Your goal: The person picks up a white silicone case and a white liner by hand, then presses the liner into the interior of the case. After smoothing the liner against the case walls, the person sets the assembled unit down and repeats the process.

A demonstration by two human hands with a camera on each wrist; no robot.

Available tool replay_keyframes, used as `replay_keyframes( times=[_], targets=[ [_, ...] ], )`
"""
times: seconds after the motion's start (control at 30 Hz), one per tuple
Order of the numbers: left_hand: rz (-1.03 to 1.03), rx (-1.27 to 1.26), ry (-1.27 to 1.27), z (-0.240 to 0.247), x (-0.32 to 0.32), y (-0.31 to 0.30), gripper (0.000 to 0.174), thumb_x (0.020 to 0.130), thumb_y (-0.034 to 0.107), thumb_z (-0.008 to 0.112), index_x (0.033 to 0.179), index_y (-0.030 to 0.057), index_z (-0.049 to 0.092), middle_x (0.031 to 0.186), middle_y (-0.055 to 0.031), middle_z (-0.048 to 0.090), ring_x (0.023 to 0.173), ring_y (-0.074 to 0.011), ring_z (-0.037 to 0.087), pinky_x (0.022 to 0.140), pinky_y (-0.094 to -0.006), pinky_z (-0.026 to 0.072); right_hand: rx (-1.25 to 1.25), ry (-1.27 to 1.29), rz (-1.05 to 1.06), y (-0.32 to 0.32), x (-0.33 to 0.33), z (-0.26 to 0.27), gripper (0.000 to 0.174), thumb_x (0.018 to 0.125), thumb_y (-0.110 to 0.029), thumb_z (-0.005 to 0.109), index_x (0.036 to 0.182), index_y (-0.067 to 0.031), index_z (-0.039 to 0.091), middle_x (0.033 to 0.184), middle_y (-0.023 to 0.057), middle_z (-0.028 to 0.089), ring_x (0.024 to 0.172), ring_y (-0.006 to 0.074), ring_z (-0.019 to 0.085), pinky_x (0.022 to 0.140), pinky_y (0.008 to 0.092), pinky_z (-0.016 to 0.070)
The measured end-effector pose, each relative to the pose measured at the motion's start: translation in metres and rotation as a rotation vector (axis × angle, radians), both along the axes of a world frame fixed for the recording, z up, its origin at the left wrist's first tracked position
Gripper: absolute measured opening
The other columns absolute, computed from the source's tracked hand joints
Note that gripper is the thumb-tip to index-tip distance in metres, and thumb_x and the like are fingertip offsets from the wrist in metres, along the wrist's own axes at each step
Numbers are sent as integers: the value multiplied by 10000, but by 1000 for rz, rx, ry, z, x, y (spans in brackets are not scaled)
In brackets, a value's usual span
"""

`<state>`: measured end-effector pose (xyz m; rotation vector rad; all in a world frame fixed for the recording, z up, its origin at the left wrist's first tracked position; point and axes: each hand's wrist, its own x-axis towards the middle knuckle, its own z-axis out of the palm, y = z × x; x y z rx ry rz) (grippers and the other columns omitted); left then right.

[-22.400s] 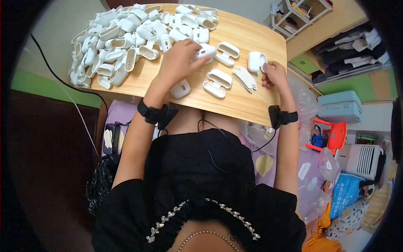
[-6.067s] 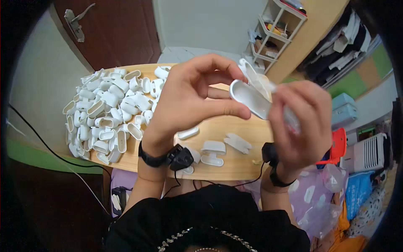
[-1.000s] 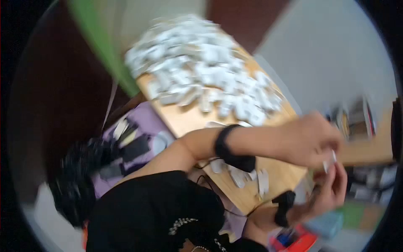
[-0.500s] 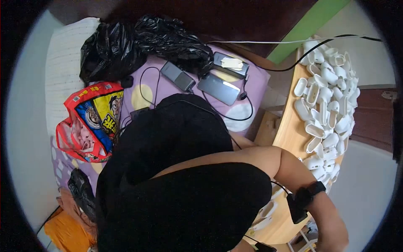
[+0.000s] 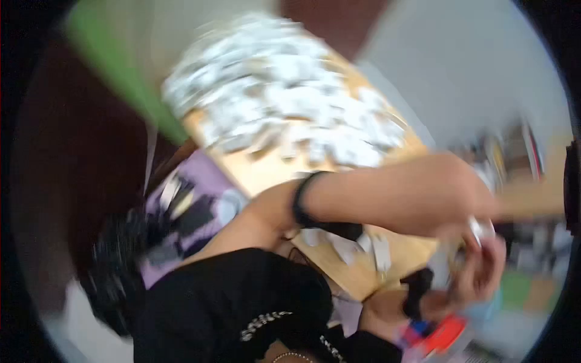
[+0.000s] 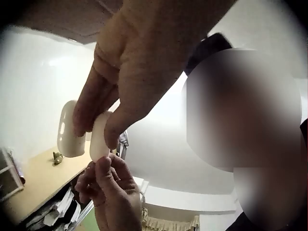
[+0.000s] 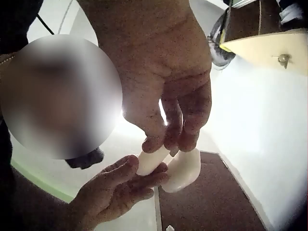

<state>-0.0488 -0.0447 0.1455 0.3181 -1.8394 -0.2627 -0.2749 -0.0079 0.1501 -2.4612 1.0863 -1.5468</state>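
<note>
A white earbud case cover (image 6: 99,139), with two rounded parts standing side by side, is held between both hands. My left hand (image 6: 134,67) reaches down from above in the left wrist view, its thumb and fingers gripping the cover. From below, my right hand (image 6: 115,195) pinches the end of the nearer part between thumb and fingers. The right wrist view has the right hand (image 7: 163,82) above the cover (image 7: 183,171) and the left hand (image 7: 110,192) at lower left. Blurred in the head view, the cover (image 5: 479,230) shows small between the hands, past the table's right end.
A large pile of white case covers (image 5: 260,78) covers the back of the wooden table (image 5: 339,266). A few white pieces (image 5: 381,251) lie nearer its front. A black plastic bag (image 5: 115,260) is at left, a red chair (image 5: 445,336) at lower right.
Half a second ago the head view was turned far toward the bed; now it faces the table again. Against several seconds ago, both hands and the cover have moved right, off the table.
</note>
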Motion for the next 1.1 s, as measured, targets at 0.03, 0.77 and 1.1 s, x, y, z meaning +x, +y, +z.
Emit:
replay_keyframes(
  times=[0.03,0.77,1.1],
  targets=[
    [27,80,-88,7,7,8,272,723,169,736,928,44,607,802,-102,633,739,-310,643,627,-374,521,-104,115,-37,0,13,8,146,706,85,622,849,54,626,770,170,616,708,287,586,665,351,470],
    [86,16,-230,-5,35,-36,269,883,-45,592,1135,-134,562,1136,-250,603,953,-271,643,845,-340,567,-349,163,-368,-3,30,-2,84,741,-254,620,756,-173,634,717,1,639,617,206,651,479,369,487],
    [-27,366,-143,9,-7,7,440,764,-112,662,1183,-63,537,1139,-227,600,979,-293,637,794,-313,562,-96,-333,-56,-13,22,2,146,756,-175,632,830,-57,676,743,112,656,623,281,624,591,377,500]
  ],
)
